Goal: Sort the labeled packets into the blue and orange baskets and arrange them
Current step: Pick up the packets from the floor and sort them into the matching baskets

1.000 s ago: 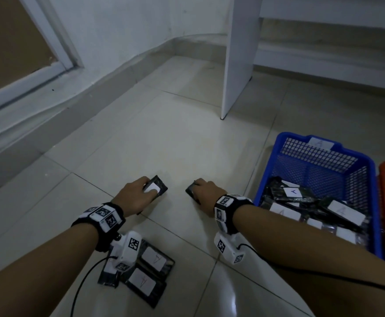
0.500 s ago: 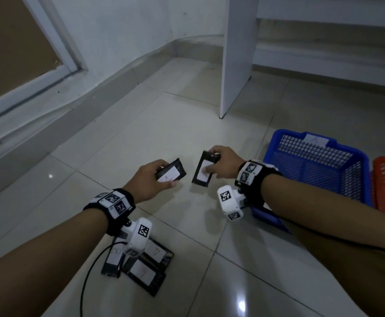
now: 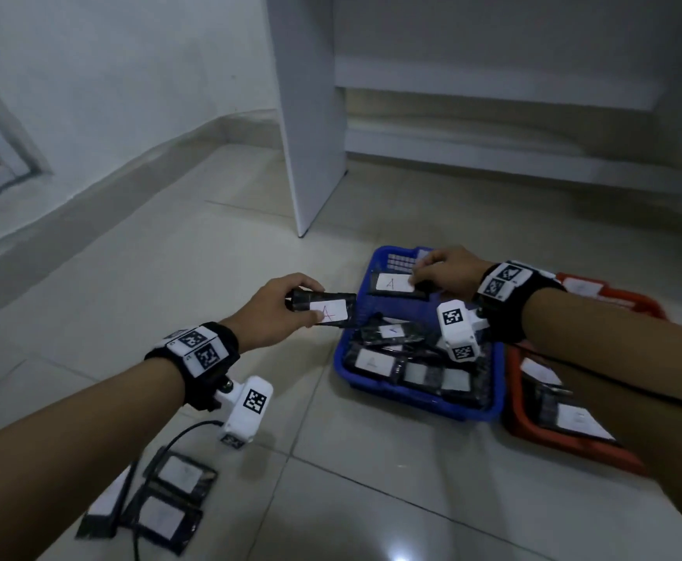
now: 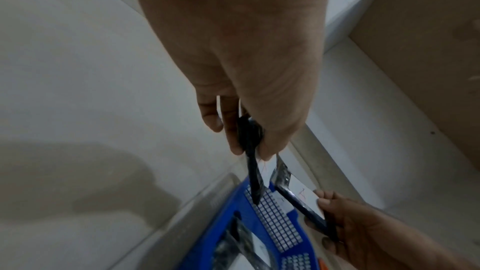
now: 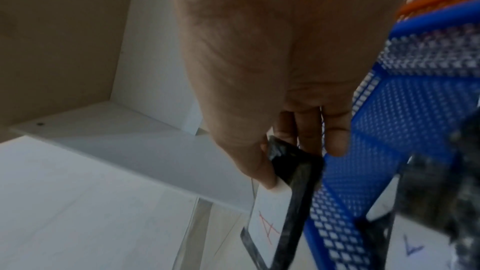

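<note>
My left hand (image 3: 278,309) pinches a black packet (image 3: 325,309) with a white label marked A, held just left of the blue basket (image 3: 412,394). In the left wrist view that packet (image 4: 250,151) hangs edge-on between thumb and fingers. My right hand (image 3: 444,271) grips a second black packet (image 3: 394,285) labelled A over the blue basket's far end; its label (image 5: 267,221) shows in the right wrist view. The blue basket holds several labelled packets. The orange basket (image 3: 566,439) stands right of it, with packets inside, partly hidden by my right arm.
Three black labelled packets (image 3: 161,504) lie on the tiled floor at the lower left, under my left forearm. A white furniture panel (image 3: 311,135) stands on the floor behind the baskets. A wall with a skirting runs along the left.
Both hands lifted a packet each from the floor and carried them right and forward. The right packet is now over the blue basket, the left one beside its left rim.
</note>
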